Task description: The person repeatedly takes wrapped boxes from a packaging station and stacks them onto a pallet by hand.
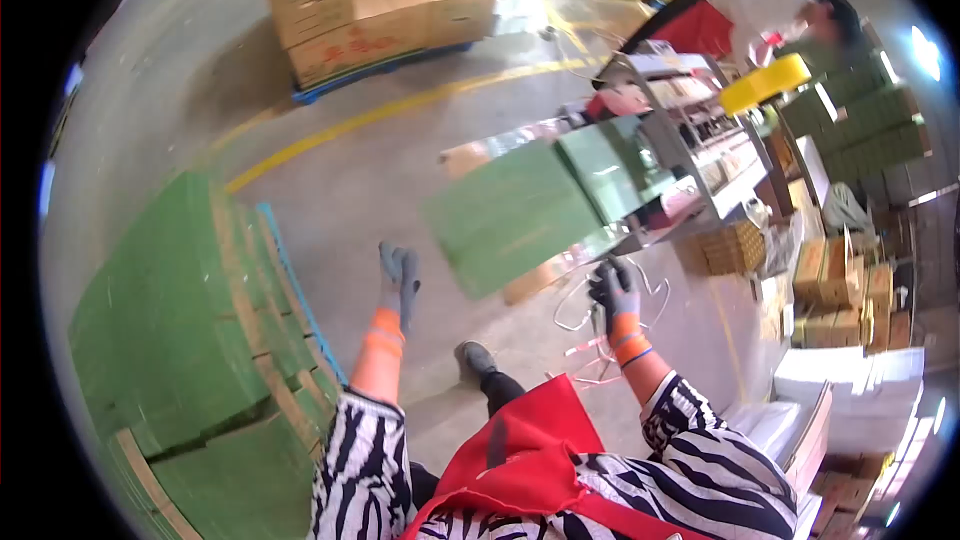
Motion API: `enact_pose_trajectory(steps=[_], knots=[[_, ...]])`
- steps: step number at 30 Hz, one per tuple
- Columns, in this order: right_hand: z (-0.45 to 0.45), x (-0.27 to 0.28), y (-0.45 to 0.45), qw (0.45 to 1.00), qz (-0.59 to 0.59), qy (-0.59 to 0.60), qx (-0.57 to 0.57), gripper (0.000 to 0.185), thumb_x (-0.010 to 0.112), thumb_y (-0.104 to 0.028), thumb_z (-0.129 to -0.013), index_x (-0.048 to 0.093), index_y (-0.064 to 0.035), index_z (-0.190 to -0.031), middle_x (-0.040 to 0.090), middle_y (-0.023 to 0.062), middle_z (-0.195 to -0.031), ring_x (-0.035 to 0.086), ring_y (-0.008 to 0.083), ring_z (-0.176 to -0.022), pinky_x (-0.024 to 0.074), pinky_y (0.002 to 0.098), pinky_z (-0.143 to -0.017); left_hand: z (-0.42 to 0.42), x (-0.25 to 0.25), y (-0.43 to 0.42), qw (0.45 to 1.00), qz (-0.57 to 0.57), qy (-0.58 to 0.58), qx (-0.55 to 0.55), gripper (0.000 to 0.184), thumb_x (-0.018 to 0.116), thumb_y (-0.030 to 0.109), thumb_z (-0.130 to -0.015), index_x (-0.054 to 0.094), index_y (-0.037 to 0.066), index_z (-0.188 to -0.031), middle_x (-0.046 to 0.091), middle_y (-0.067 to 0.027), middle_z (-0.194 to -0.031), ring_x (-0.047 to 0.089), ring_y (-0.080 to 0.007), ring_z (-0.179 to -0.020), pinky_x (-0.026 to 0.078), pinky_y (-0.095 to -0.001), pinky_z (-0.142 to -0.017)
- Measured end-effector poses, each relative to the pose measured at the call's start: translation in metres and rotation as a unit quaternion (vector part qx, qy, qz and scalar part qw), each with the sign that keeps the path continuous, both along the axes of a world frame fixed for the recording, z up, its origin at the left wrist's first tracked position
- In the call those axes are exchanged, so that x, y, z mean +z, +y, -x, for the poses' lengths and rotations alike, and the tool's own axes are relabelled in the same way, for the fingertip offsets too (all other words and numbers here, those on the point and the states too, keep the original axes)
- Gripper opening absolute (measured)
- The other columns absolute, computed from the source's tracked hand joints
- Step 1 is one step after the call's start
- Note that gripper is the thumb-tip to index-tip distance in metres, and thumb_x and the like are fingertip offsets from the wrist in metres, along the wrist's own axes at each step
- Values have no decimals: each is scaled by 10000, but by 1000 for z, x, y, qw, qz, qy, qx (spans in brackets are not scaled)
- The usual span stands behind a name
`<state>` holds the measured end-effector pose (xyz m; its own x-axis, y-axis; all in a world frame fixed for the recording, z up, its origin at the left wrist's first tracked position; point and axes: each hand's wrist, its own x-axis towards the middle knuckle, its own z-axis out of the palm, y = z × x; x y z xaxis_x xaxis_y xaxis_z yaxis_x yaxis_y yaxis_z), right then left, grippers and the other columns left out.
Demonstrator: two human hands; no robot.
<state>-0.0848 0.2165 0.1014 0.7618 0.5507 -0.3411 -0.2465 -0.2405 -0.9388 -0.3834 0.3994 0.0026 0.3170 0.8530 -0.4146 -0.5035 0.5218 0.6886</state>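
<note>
My left hand (398, 275), in a grey glove with an orange cuff, is held over the floor with its fingers stretched out and nothing in it. To its right, a green carton (510, 220) lies on the end of a machine (690, 130), blurred, with another green box (605, 175) behind it. Just off the carton's near right corner is my right hand (615, 290), gloved in grey and black. Its fingers are loosely bent and apart, and I see nothing in them. White and red strapping (600, 350) hangs in loops below this hand.
Stacked green cartons (160, 310) fill the left, beside a blue pallet edge (300, 290). Brown boxes (380, 20) sit on a blue pallet at the back. A person (760, 15) works behind the machine. More boxes (840, 275) stand at the right, near white sheets (850, 380).
</note>
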Motion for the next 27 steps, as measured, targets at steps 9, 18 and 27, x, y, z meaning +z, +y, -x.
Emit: enact_pose_trajectory(steps=[9, 18, 27], knots=[[-156, -39, 105, 970, 52, 203, -121, 729, 734, -516, -721, 436, -171, -1291, 539, 82, -1161, 577, 250, -952, 514, 392, -724, -94, 57, 12, 994, -2, 54, -97, 511, 547, 363, -895, 450, 69, -1302, 538, -72, -1241, 529, -206, -1113, 433, -341, -948], [-58, -39, 115, 948, -51, 278, -148, 709, 807, -241, -705, 452, -65, -1293, 529, 85, -1219, 572, 220, -987, 503, 355, -793, -30, 120, 36, 988, 48, 140, -46, 402, 603, 245, -868, 528, 50, -1212, 576, -61, -1133, 562, -178, -1034, 472, -314, -880], [-34, -30, 122, 970, 104, -171, -140, 804, 842, -331, -657, 454, 49, -1250, 539, 180, -1212, 541, 247, -1053, 419, 333, -931, 56, 127, -25, 991, 81, 96, 55, 400, 552, 295, -905, 516, 62, -1228, 594, -66, -1108, 589, -197, -992, 494, -324, -841]])
